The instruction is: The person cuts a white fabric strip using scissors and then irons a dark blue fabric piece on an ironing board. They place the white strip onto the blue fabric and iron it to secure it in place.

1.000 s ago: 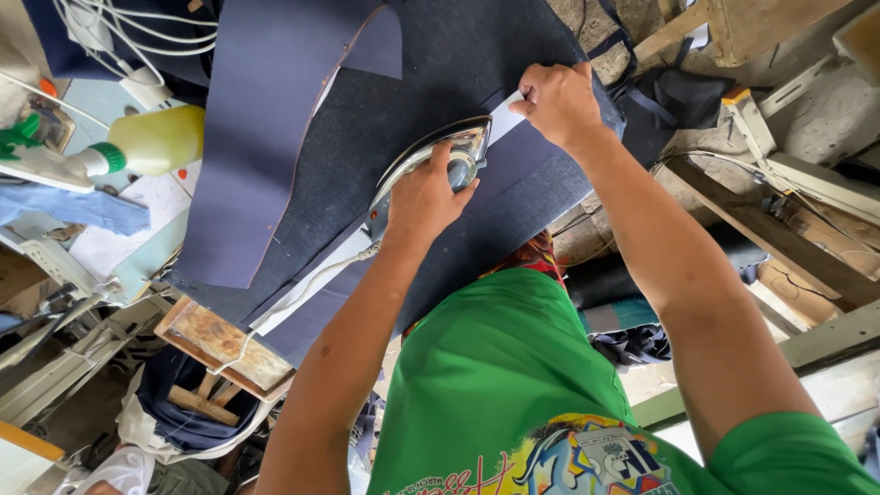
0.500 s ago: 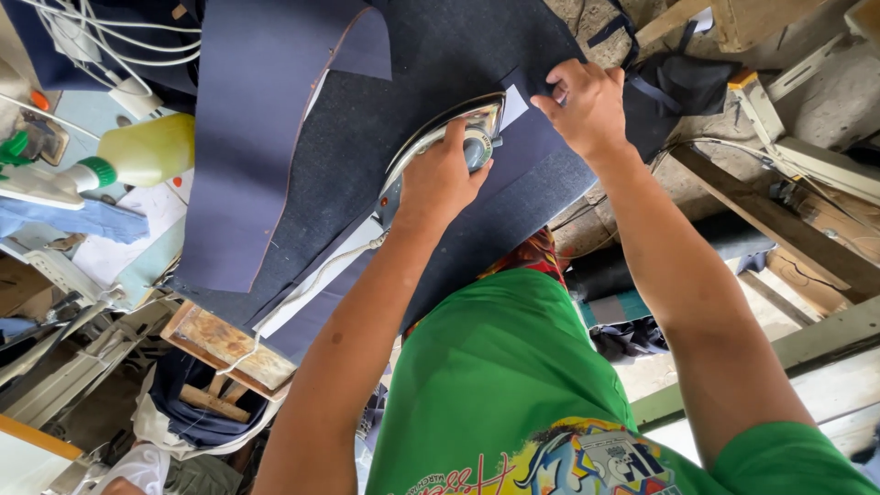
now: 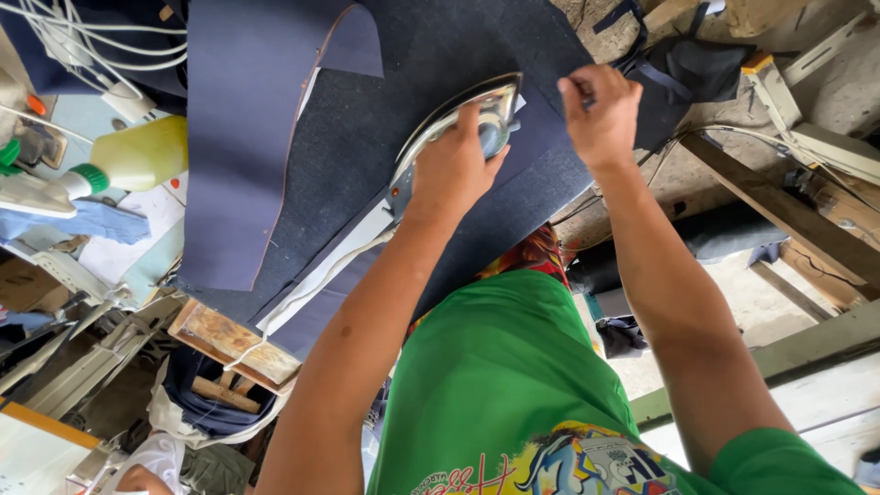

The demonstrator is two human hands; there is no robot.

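The iron (image 3: 458, 137) sits flat on the dark denim panel (image 3: 385, 147) mid-worktop, left hand (image 3: 454, 170) wrapped around its handle, right hand (image 3: 600, 115) pinching the cloth edge just beside it, which should stay taut, clear of the soleplate and white cord (image 3: 312, 284).

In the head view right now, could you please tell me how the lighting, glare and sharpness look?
Head view: even daylight, no hard shadows; soft glare on the iron soleplate under the left hand; right hand and dark denim sharp; wide-angle bending at edges; plastic bottle slightly soft.
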